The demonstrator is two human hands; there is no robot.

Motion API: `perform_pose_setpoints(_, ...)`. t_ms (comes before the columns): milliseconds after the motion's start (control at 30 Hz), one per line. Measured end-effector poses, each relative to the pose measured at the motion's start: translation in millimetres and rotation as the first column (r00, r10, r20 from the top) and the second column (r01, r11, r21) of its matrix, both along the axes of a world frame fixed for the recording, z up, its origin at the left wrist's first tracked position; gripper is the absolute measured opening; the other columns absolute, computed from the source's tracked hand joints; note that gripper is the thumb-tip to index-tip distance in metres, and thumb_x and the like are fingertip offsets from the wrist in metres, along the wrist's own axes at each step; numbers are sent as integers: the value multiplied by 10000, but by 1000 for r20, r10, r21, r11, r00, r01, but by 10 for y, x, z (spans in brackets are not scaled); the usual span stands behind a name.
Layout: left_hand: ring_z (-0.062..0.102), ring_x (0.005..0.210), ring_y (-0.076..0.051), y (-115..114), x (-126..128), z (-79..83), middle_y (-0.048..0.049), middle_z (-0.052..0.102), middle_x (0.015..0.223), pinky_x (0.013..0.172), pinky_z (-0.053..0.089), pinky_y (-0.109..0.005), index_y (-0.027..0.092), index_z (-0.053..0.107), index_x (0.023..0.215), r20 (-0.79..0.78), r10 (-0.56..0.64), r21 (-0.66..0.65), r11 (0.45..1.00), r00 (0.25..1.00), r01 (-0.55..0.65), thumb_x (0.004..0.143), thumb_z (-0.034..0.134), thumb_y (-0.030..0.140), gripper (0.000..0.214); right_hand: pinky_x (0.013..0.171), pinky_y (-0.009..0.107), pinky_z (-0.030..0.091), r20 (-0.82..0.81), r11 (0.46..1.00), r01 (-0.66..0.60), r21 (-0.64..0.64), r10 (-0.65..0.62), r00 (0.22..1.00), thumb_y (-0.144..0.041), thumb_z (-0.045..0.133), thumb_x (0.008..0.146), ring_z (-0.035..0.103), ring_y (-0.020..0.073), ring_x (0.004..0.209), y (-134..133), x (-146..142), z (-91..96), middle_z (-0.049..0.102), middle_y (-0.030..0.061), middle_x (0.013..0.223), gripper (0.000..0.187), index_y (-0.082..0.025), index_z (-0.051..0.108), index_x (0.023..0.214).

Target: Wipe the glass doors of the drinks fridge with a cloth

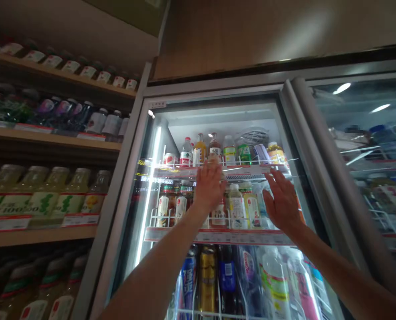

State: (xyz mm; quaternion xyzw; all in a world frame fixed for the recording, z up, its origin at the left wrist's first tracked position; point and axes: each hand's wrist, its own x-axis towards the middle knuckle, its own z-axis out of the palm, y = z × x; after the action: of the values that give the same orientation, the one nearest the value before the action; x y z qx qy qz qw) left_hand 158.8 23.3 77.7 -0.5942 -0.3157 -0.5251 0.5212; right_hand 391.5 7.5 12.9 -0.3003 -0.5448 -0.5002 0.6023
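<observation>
Only fridge glass (218,120) separates left hand (209,186), right hand (283,200) from bottles (236,206).

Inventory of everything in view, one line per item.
Glass-door drinks fridge: one, silver frame, centre.
Neighbouring glass door: one, silver frame, right.
Wooden shelves: three, brown, left of fridge.
Juice bottles: about five, yellow-green, lowest clearly visible wooden shelf.
Bottled drinks: many, mixed colours, fridge racks.
Cans: at least two, blue and gold, lower fridge rack.
Left hand: one, open, raised before the racks.
Right hand: one, open, raised before the racks.
</observation>
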Motion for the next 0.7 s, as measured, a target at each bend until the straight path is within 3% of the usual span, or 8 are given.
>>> perform_pose_setpoints(100, 253, 1373, -245, 7, 321, 49, -44, 400, 1437, 1099, 278, -496, 217, 437, 1318, -161, 14, -44, 999, 987, -21, 909, 328, 319, 436, 1061, 502, 303, 19, 1000, -9, 10, 9, 1000, -311, 341, 918, 278, 257, 1370, 38, 124, 105, 338, 83, 1471, 535, -253, 240, 1440)
perform_pose_setpoints(233, 241, 1376, -282, 7, 498, 56, -92, 390, 1437, 1070, 292, -563, 188, 402, 1349, 155, -25, -25, 999, 988, 30, 900, 306, 240, 461, 1047, 510, 315, -21, 1000, -5, 8, 5, 1000, -332, 330, 921, 301, 266, 1358, 92, 235, 188, 363, 90, 1456, 534, -247, 241, 1441)
perform_pose_setpoints(267, 231, 1381, -277, 5, 550, 25, -91, 384, 1441, 1072, 294, -555, 184, 392, 1355, 122, -26, -14, 1000, 992, 28, 900, 309, 235, 465, 1044, 512, 317, -20, 1000, 2, 4, -2, 1000, -334, 326, 923, 303, 267, 1357, 102, 251, 198, 372, 95, 1450, 532, -240, 245, 1440)
perform_pose_setpoints(367, 237, 1381, -229, -6, 681, -97, -36, 385, 1447, 1102, 288, -478, 219, 393, 1351, -271, 13, -17, 1000, 963, -18, 910, 327, 264, 448, 1050, 516, 304, 15, 998, 61, -25, -61, 998, -333, 326, 925, 307, 271, 1355, 118, 280, 212, 399, 112, 1431, 518, -212, 278, 1426)
perform_pose_setpoints(433, 256, 1374, -217, -18, 658, -144, -14, 397, 1441, 1112, 276, -452, 239, 407, 1340, -353, 35, -38, 998, 935, -52, 912, 337, 279, 435, 1057, 518, 292, 34, 994, 99, -47, -97, 995, -338, 327, 924, 303, 272, 1356, 109, 284, 218, 399, 106, 1432, 514, -211, 287, 1420)
perform_pose_setpoints(567, 235, 1380, -261, -39, 454, -183, -77, 395, 1437, 1097, 274, -505, 190, 405, 1342, 99, 43, -32, 999, 994, -40, 910, 318, 268, 447, 1076, 528, 257, 68, 992, 96, -87, -91, 994, -350, 314, 922, 271, 263, 1370, 54, 205, 252, 359, 75, 1461, 525, -237, 255, 1432)
perform_pose_setpoints(600, 228, 1383, -262, -42, 422, -207, -80, 392, 1438, 1096, 274, -506, 186, 403, 1343, 99, 38, -19, 999, 994, -37, 911, 316, 273, 449, 1080, 532, 249, 82, 991, 89, -97, -81, 993, -348, 309, 922, 267, 262, 1372, 37, 169, 265, 353, 74, 1465, 525, -236, 255, 1432)
perform_pose_setpoints(700, 238, 1382, -230, -44, 314, -282, -43, 402, 1436, 1111, 261, -463, 215, 406, 1342, -212, 47, -20, 998, 976, -52, 913, 331, 290, 442, 1085, 542, 231, 125, 988, 86, -132, -69, 990, -339, 311, 917, 258, 263, 1375, -5, 68, 302, 352, 81, 1465, 517, -222, 288, 1420)
